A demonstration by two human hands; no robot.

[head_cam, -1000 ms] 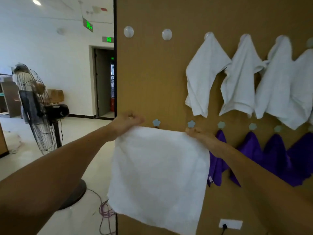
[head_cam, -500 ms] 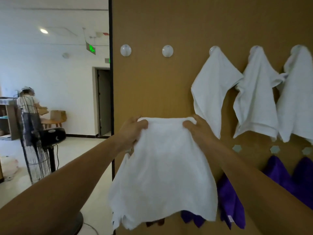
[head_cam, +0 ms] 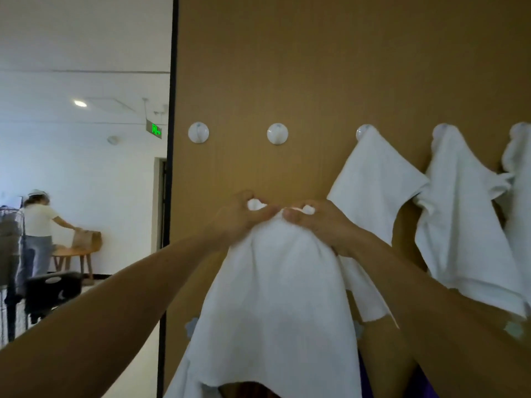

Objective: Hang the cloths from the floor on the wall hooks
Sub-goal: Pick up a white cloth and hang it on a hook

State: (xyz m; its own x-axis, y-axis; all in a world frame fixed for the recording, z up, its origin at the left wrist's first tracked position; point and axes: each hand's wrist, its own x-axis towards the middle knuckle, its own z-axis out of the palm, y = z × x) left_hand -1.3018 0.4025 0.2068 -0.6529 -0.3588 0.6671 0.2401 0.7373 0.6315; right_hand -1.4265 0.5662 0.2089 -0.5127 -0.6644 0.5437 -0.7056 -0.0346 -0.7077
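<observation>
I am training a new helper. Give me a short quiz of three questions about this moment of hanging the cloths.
1. True or false: the left hand and the right hand both grip the white cloth.
2. How many round hooks in the row above the hands are bare? A one, B two, C four.
3. Fill in: the bare hooks are to the ___ of the hung cloths.
Key: 1 true; 2 B; 3 left.

The held cloth (head_cam: 275, 297) is plain white, as are the hung cloths (head_cam: 373, 179) and the glossy round hooks (head_cam: 198, 133) on the ochre-brown wall panel (head_cam: 316, 67), with a purple cloth (head_cam: 365, 383) at its bottom edge and a green sign (head_cam: 153, 130) beyond.
</observation>
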